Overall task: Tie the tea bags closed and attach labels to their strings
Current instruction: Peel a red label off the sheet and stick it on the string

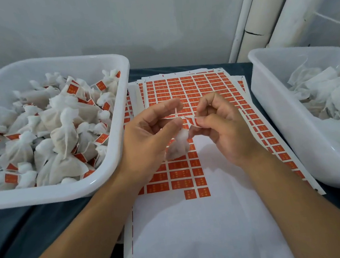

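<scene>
Left tub (113, 146), at the counter's left edge: heaped with tied tea bags carrying orange labels.

Left hand (145, 139), over the middle of the counter: thumb and forefinger curled, pinching the string (176, 112), which runs up from the bag's neck. The tea bag (179, 146) hangs between the two hands, just below the fingertips, its long axis roughly vertical, clear of the sheet.

Right hand (224, 130): fingers curled, pinching a small orange label (191, 121) just beside the string. The label lies right of the string, nearly touching; folding it on likely turns on that gap. Both hands equally near.

Label sheets (189, 176) lie stacked under the hands, the near part stripped white. Dark cloth covers the counter (13, 229).

Right tub (288, 130), at the right edge: loose bags, apparently unlabelled. Pale wall and white pipes behind.
</scene>
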The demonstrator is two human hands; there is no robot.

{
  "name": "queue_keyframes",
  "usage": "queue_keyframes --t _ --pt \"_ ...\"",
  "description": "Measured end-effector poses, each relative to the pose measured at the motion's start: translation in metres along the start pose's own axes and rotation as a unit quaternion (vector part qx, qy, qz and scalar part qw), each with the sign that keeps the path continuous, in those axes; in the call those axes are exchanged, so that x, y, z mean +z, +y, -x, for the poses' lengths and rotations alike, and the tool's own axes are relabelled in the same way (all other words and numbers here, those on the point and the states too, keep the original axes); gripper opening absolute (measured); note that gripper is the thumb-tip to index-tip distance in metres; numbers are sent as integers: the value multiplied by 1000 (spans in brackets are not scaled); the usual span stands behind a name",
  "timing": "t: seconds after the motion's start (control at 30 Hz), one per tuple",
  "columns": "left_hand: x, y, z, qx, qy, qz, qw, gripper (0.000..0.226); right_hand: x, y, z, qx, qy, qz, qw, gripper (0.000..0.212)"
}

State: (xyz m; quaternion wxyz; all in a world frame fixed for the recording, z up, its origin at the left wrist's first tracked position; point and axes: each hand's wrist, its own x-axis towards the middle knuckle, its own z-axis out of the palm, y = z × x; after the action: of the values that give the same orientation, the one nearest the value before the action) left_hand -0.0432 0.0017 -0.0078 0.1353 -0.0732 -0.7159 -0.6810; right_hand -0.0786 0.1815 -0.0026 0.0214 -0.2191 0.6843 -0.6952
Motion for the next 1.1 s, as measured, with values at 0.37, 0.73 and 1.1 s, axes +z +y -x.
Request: queue_keyframes --t 0.37,0.73,1.1 --pt "2 -5 2 -2 -25 0 1000 34 4 -9 5 -68 -17 79 994 10" --pt "6 -3 5 39 -58 -45 997 35 9 -11 9 -107 29 201 973 15" --pt "6 -3 2 20 28 -62 998 28 -2 -16 1 61 102 43 992 10"
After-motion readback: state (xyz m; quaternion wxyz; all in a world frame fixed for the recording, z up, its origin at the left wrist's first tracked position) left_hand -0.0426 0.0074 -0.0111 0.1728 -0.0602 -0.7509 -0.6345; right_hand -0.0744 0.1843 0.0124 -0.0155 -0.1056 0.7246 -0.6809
